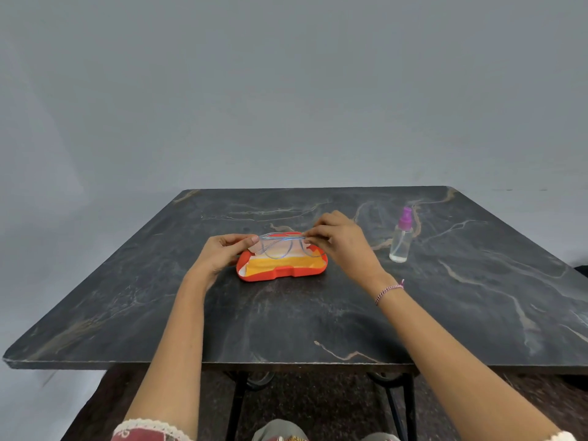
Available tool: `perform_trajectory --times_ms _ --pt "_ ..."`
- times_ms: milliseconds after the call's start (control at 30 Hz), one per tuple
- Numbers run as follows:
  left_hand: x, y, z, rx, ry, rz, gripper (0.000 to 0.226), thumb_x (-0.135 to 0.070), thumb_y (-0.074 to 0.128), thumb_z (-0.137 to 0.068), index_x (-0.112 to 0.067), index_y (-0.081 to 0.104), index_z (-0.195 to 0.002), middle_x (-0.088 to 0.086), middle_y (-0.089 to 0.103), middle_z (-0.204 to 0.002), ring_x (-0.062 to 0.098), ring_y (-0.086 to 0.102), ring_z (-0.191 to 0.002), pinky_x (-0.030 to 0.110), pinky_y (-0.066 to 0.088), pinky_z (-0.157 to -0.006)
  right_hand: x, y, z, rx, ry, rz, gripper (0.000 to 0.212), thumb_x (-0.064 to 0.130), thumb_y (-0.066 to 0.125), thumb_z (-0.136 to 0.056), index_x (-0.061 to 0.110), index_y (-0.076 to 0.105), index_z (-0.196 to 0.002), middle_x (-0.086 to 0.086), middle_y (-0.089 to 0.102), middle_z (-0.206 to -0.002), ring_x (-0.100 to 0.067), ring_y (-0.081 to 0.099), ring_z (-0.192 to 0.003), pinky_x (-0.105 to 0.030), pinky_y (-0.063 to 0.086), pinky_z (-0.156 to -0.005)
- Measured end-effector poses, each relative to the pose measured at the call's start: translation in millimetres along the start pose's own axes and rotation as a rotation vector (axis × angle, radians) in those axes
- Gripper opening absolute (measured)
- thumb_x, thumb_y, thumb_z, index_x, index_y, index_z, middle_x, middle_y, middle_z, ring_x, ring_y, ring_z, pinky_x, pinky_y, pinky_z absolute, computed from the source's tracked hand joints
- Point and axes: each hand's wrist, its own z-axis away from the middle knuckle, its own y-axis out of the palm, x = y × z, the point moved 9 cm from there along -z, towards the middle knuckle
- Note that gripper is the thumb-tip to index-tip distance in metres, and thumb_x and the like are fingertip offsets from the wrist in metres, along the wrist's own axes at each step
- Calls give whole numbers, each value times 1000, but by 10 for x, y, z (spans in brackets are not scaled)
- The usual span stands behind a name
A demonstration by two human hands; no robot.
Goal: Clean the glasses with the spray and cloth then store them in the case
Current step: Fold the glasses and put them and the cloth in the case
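The glasses (280, 246), with a thin clear bluish frame, hang just above the open orange case (280, 275) in the middle of the table. My left hand (222, 253) pinches their left end and my right hand (340, 240) pinches their right end. A yellow cloth (276, 265) lies inside the case under the glasses. The clear spray bottle (401, 237) with a purple nozzle stands upright to the right of my right hand, apart from it.
The dark marble table (318, 319) reaches to a plain grey wall. Its front edge is close to me, with black metal legs (237, 405) beneath. A beaded bracelet (388, 291) is on my right wrist.
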Motion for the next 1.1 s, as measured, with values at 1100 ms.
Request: perform_trajectory --times_ms 1100 --pt "75 -16 -46 -122 -58 20 19 -32 73 -76 -19 70 -89 1 67 -97 16 63 -90 35 55 -81 34 695 74 245 -84 251 7 11 78 -71 14 75 -77 2 63 -76 -20 56 -69 -32 53 -50"
